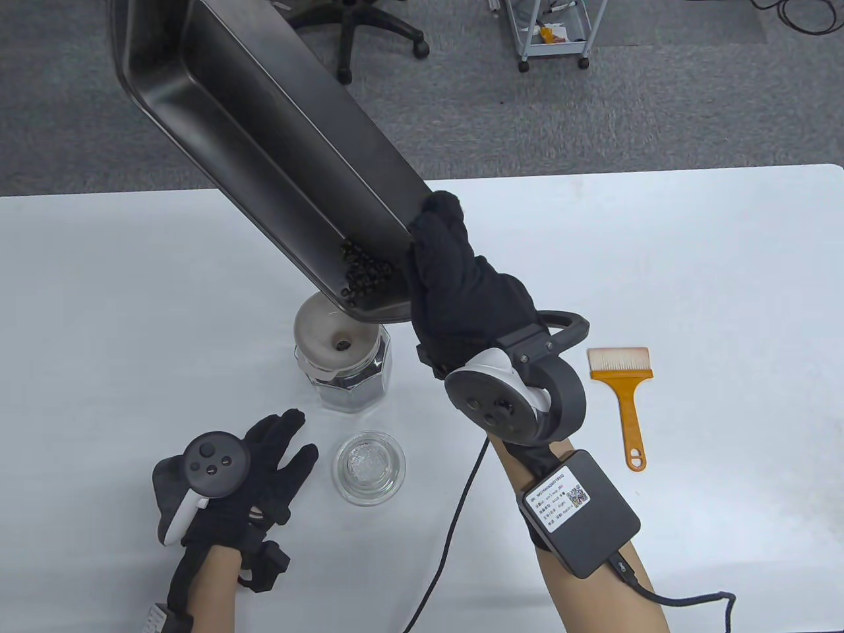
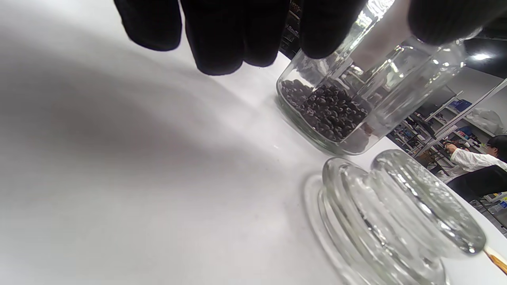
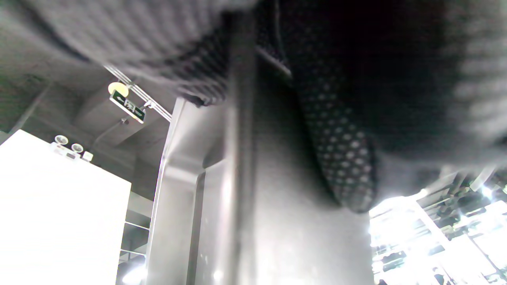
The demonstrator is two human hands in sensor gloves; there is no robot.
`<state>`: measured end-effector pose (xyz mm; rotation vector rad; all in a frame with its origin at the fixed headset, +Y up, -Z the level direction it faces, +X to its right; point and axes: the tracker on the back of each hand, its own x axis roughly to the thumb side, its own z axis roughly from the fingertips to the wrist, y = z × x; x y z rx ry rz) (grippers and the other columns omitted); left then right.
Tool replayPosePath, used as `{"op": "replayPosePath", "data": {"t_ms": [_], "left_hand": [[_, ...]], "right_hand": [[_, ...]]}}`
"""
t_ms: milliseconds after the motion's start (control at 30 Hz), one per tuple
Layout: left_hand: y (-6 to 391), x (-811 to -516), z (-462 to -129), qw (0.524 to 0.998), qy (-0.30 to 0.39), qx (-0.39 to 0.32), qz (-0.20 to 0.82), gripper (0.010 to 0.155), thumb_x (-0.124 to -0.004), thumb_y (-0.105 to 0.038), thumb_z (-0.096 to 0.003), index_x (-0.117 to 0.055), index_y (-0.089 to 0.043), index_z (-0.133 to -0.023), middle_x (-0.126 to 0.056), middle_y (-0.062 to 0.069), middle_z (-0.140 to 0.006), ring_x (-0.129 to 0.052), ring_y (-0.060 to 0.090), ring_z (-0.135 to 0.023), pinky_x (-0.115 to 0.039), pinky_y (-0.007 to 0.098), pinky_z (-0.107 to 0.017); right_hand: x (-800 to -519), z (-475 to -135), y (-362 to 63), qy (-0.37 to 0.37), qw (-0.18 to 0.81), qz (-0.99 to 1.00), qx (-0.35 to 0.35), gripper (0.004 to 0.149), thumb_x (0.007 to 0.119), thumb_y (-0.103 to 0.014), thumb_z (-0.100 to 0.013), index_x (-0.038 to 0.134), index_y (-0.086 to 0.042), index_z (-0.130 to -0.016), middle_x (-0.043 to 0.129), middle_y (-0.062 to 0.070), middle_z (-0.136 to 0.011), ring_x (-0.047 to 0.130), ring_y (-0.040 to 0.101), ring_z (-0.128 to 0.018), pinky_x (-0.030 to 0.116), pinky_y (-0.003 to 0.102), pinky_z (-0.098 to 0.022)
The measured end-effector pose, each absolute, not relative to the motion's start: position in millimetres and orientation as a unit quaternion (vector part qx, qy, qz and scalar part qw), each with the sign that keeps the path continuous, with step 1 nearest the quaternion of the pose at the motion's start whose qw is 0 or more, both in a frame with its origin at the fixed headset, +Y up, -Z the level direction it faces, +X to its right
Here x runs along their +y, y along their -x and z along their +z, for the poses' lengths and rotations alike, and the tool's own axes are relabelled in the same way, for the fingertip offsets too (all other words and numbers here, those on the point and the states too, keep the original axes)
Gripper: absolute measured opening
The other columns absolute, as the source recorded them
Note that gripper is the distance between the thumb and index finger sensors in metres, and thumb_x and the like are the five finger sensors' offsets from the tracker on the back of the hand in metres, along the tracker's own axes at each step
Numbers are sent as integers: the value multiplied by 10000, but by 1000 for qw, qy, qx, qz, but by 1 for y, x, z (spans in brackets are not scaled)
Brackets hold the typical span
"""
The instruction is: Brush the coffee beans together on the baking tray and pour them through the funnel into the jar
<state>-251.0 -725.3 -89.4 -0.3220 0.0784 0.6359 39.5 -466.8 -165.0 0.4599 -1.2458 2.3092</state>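
My right hand (image 1: 438, 254) grips the near right edge of the metal baking tray (image 1: 217, 112), which is lifted and tilted steeply. Its low corner hangs over the white funnel (image 1: 330, 330) set in the glass jar (image 1: 353, 382). A cluster of coffee beans (image 1: 366, 270) lies in that low corner. One bean sits in the funnel's hole. In the left wrist view the jar (image 2: 356, 107) holds a layer of beans (image 2: 328, 113). My left hand (image 1: 280, 452) rests open on the table, left of the glass lid (image 1: 369, 468), holding nothing. The right wrist view shows only glove and the tray's underside (image 3: 253, 221).
An orange-handled brush (image 1: 626, 389) lies on the white table (image 1: 692, 264) to the right of my right arm. The glass lid (image 2: 396, 213) sits upside down just in front of the jar. An office chair (image 1: 369, 33) and a wheeled cart (image 1: 554, 30) stand on the floor beyond the table.
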Motion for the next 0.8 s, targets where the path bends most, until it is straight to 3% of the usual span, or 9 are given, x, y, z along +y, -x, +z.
{"op": "replayPosePath", "data": {"t_ms": [800], "left_hand": [[251, -726, -90, 936, 159, 39, 311, 714, -659, -761, -492, -549, -424, -1112, -607, 41, -1208, -706, 350, -1057, -596, 569, -774]], "right_hand": [[-466, -164, -35, -187, 230, 835, -464, 371, 929, -345, -514, 735, -274, -822, 968, 91, -745, 1107, 265, -221, 1025, 234, -130]]}}
